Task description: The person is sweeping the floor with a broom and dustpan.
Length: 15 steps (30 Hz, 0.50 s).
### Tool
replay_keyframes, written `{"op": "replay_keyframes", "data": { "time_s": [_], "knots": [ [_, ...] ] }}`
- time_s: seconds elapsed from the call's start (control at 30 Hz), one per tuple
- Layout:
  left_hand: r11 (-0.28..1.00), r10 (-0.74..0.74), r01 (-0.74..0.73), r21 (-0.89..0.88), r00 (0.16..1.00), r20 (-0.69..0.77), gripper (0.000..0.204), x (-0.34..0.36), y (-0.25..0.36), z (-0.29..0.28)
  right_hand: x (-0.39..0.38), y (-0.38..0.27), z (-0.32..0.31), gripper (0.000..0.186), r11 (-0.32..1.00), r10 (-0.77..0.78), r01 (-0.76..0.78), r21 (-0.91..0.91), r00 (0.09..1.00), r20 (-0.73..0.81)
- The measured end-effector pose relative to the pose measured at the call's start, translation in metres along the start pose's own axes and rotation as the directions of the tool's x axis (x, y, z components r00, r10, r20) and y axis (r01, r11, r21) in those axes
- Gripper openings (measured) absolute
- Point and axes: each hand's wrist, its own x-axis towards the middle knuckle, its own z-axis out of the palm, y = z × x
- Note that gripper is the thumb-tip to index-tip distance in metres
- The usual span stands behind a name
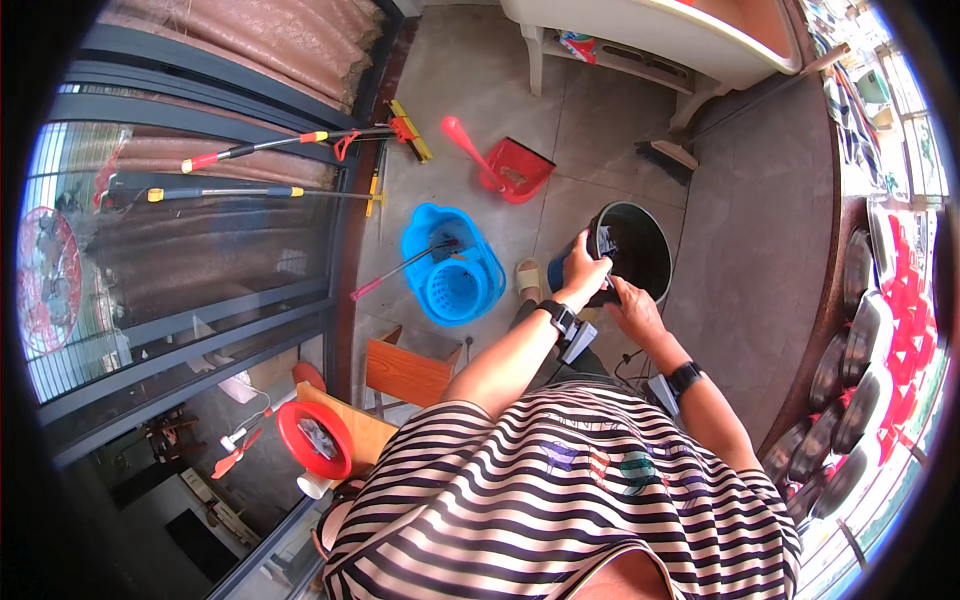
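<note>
My left hand is closed at the near-left rim of a large dark bucket. Close beside it, my right hand is closed too, its fingertips pointing at the left hand. A small dark piece shows between the two hands, too little of it to name. Just beyond my left fingers, a crumpled grey thing lies against the bucket's inner wall. What fills the rest of the bucket is dark and hard to make out.
Left of the bucket stands a blue mop bucket with a wringer basket and a pink-handled stick. Beyond lies a red dustpan. Two squeegee poles lean by the glass door. A wooden stool and red basin are at lower left.
</note>
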Motion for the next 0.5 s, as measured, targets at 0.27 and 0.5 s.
{"op": "replay_keyframes", "data": {
  "time_s": [0.27, 0.5],
  "knots": [
    [0.942, -0.193, 0.241, -0.232, 0.958, 0.211, 0.076, 0.042, 0.001, -0.041, 0.066, -0.006, -0.015, 0.025, 0.986, 0.147, -0.135, -0.095, 0.979, 0.141],
    [0.931, 0.084, -0.098, -0.352, 0.995, -0.055, 0.076, 0.096, 0.027, -0.147, 0.157, 0.019, -0.056, 0.046, 0.962, 0.223, -0.166, -0.216, 0.934, 0.278]
  ]
}}
